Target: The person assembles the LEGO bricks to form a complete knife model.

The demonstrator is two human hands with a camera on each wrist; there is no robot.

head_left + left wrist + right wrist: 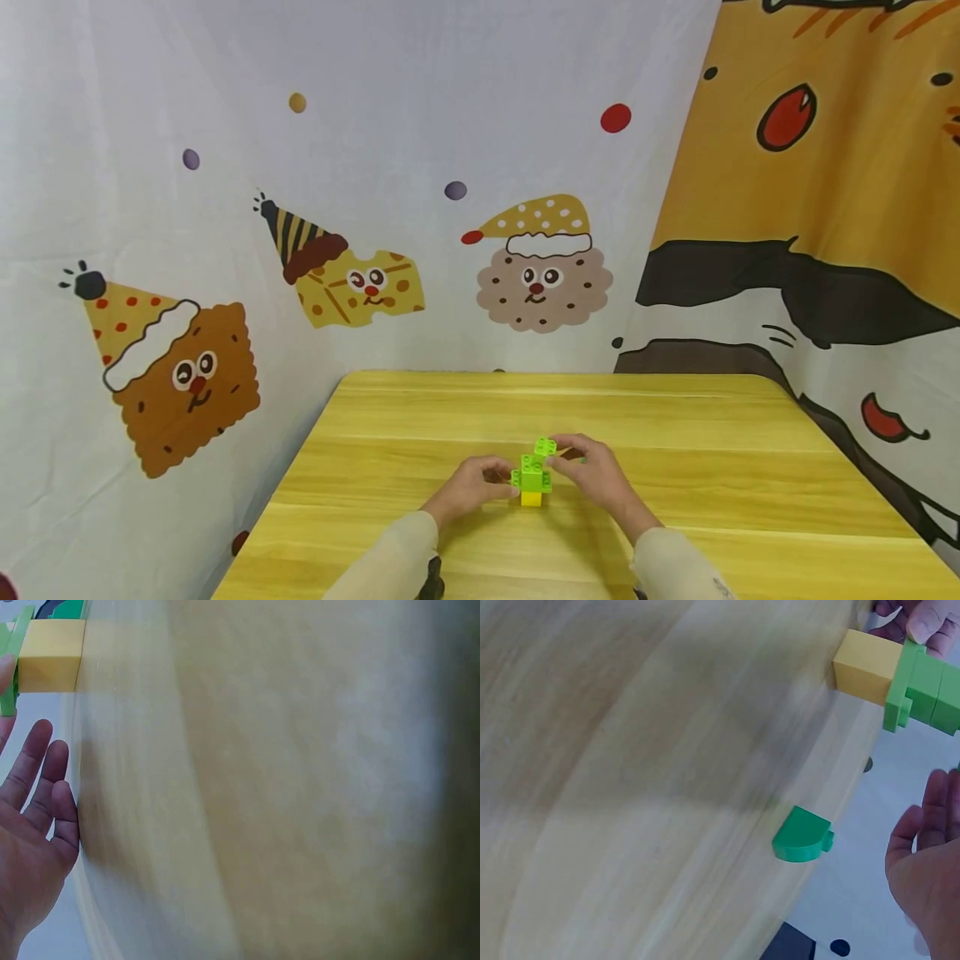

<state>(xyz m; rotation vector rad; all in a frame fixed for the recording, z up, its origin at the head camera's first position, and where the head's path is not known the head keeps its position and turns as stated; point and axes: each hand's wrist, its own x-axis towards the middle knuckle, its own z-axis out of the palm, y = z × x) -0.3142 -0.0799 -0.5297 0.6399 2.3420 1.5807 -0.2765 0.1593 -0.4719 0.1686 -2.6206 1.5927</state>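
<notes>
A small stack of toy building bricks stands on the table, with a yellow brick (531, 499) at its base. Above that lies a wider light green piece, topped by light green bricks (532, 475). From the left side my left hand (474, 486) pinches the wide green piece at its end; its thumb (928, 621) shows there in the right wrist view. My right hand (596, 473) pinches another light green brick (545, 447) at the upper right of the stack, overlapping the top in the head view. Its fingertips are mostly cut off in the right wrist view.
A dark green rounded brick (802, 836) lies on the wooden table (360, 467), mostly hidden behind my right hand in the head view. Behind the table hangs a white cloth (405, 142) printed with cartoon snacks.
</notes>
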